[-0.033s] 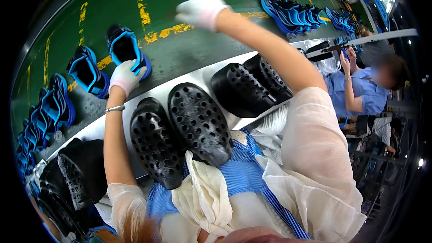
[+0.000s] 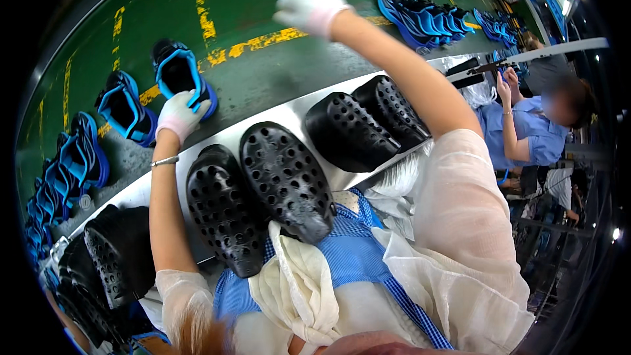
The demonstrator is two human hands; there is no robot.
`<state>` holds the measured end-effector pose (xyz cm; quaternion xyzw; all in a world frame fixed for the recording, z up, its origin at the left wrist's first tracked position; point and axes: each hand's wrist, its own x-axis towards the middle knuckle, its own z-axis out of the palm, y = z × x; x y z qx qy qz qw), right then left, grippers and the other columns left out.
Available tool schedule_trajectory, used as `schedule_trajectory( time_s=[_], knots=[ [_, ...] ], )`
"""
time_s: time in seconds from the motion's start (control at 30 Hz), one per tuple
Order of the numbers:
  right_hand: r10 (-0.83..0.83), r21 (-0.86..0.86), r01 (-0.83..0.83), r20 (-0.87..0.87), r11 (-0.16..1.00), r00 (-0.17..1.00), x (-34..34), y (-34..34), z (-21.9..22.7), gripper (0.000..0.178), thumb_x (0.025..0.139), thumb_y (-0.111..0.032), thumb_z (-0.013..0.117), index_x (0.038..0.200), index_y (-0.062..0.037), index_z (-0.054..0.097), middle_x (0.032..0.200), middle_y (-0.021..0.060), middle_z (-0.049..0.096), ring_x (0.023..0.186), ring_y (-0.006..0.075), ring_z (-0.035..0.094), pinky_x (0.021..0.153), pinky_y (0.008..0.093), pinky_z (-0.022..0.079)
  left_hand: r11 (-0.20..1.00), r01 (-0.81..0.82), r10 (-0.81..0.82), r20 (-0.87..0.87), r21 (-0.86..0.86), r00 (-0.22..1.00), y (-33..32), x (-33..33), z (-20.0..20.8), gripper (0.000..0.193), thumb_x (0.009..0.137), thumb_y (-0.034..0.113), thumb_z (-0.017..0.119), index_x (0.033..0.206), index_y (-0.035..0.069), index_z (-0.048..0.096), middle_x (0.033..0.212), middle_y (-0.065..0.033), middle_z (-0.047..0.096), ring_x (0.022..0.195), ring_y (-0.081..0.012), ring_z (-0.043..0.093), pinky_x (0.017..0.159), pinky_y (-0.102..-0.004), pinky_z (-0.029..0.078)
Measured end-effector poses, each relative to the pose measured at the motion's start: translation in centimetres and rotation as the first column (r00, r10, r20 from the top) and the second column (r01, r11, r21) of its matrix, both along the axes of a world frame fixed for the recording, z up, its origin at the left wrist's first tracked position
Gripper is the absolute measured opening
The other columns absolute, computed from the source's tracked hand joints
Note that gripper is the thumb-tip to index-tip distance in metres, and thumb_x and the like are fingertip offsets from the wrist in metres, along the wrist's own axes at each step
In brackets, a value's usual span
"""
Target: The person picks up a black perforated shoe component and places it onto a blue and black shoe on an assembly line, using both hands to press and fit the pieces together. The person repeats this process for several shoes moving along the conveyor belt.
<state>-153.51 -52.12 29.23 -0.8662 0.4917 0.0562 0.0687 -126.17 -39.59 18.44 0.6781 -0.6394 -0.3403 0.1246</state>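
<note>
My left hand (image 2: 181, 116), in a white glove with a pinkish cuff, grips the near collar edge of a black and blue sneaker (image 2: 179, 73). That shoe stands on the green conveyor belt (image 2: 253, 85), its opening toward me. Just left of it, apart from my fingers, is a similar sneaker (image 2: 123, 109). Over the belt's yellow markings, farther right, my right hand (image 2: 309, 10) hangs in the air, gloved too. Its fingers look curled together and are slightly blurred; no object shows in them.
Two perforated black shoe-shaped moulds (image 2: 284, 174) lean close against my apron, over a metal ledge (image 2: 279, 108). Another pair (image 2: 351, 131) sits to the right, and more (image 2: 118, 250) at left. Rows of sneakers (image 2: 420, 20) stand along the belt. A person in blue (image 2: 519, 125) works at the right.
My right hand has shifted a little to the right and slightly farther away. My left hand stays on the sneaker's collar; the whole view has moved slightly.
</note>
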Motion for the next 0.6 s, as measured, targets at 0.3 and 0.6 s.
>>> schedule_trajectory(
  time_s=[0.3, 0.6],
  knots=[
    [-0.614, -0.222, 0.578, -0.164, 0.786, 0.772, -28.9, -5.9, -1.7, 0.04, 0.084, -0.036, 0.048, 0.108, -0.0083, 0.064, 0.113, 0.0173, 0.062, 0.106, 0.0355, 0.058, 0.091, 0.042, 0.046, 0.939, 0.205, -0.146, 0.221, -0.276, 0.964, -0.7, 0.4, -2.5, 0.039, 0.081, 0.034, 0.068, 0.071, 0.001, 0.05, 0.063, -0.0142, 0.05, 0.055, -0.0304, 0.054, 0.055, -0.0377, 0.044],
    [-0.587, -0.163, 0.584, -0.449, 0.795, 0.673, -36.7, -6.5, -5.6, 0.054, 0.077, -0.046, 0.06, 0.125, -0.0202, 0.055, 0.128, 0.0147, 0.053, 0.119, 0.0308, 0.051, 0.098, 0.0403, 0.043, 0.954, 0.184, -0.143, 0.181, -0.238, 0.973, -0.7, 0.6, -2.5, 0.037, 0.079, 0.03, 0.07, 0.073, -0.001, 0.052, 0.069, -0.0182, 0.048, 0.064, -0.036, 0.046, 0.06, -0.0393, 0.039]
  ],
)
